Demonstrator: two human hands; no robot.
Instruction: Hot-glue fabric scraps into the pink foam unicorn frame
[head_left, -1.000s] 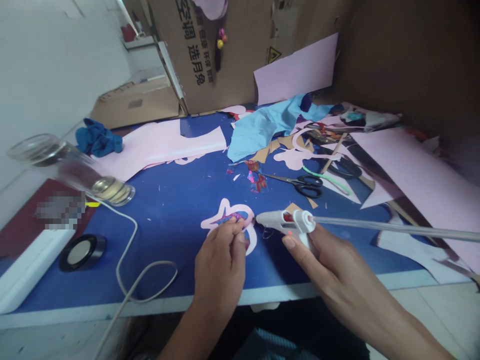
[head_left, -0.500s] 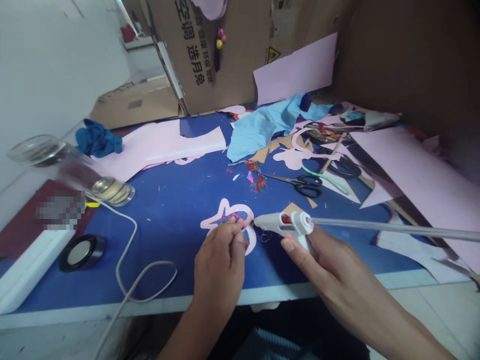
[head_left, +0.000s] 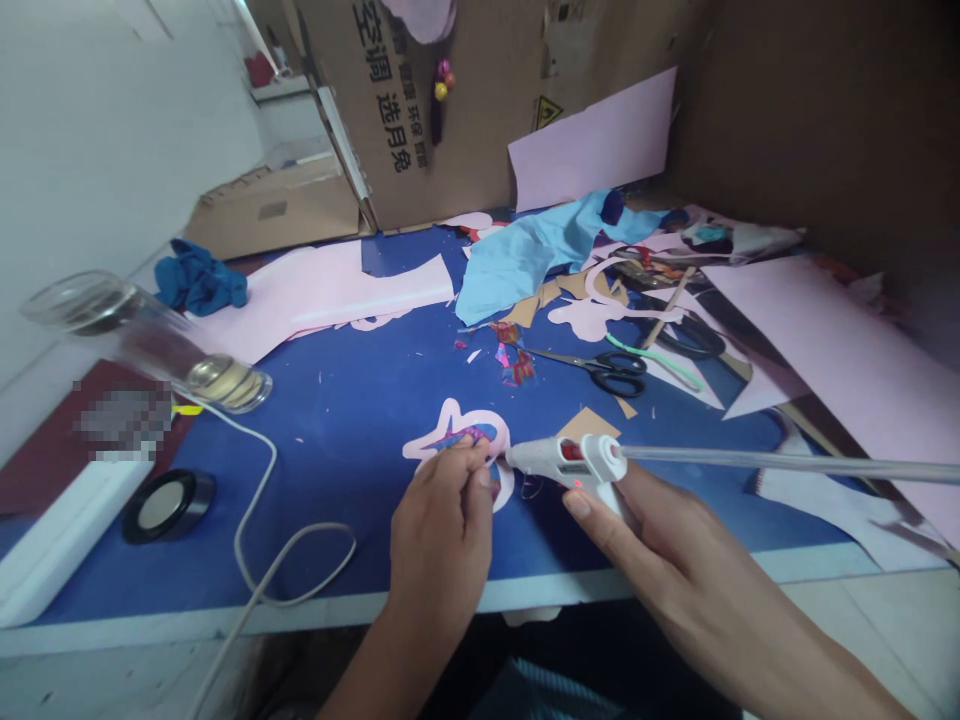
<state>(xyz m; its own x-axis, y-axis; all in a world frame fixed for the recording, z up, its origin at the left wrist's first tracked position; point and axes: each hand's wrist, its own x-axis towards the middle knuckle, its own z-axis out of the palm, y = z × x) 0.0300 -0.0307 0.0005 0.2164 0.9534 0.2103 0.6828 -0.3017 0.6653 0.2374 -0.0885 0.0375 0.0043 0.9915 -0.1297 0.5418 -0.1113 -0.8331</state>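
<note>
A pink paper cutout (head_left: 450, 425) with a coloured piece on it lies on the blue table (head_left: 360, 400). My left hand (head_left: 442, 530) presses on the cutout's near side, fingers pinched together on the coloured piece. My right hand (head_left: 660, 550) grips a white hot glue gun (head_left: 574, 462). Its nozzle points left and sits right beside my left fingertips at the cutout's edge. A long clear glue stick (head_left: 787, 463) sticks out of the gun's back toward the right.
Black scissors (head_left: 611, 368) lie behind the gun among paper scraps. Pink sheets (head_left: 825, 340), blue cloth (head_left: 525, 250) and cardboard boxes (head_left: 450, 110) crowd the back. A glass jar (head_left: 142, 340), black tape roll (head_left: 166, 503) and grey cable (head_left: 259, 520) are at left.
The glue gun has slid slightly down and left, bringing its nozzle closer to my left fingertips on the cutout. My left hand has stayed put.
</note>
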